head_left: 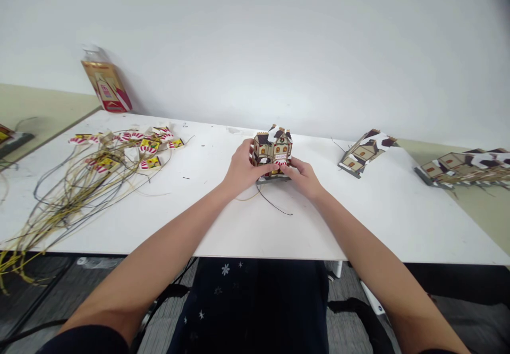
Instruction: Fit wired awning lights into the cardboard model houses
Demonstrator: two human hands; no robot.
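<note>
A small model house (273,144) with snowy dark roofs and a shop sign on its front stands upright at the middle of the white table. My left hand (245,167) grips its left side, thumb laid across the lower front. From the right, my right hand (305,178) holds the other side, its thumb near the red-and-white awning. Both thumbs nearly meet at the front. A dark wire (271,204) and a yellowish one trail from the base onto the tabletop. The fingers behind the house are hidden.
Several small awning pieces (149,146) with tangled wires (66,210) lie at left. A printed bottle-shaped package (107,86) leans by the wall. Another model house (364,152) is to the right, and a row of similar houses (470,167) at far right. The table's front edge is near my body.
</note>
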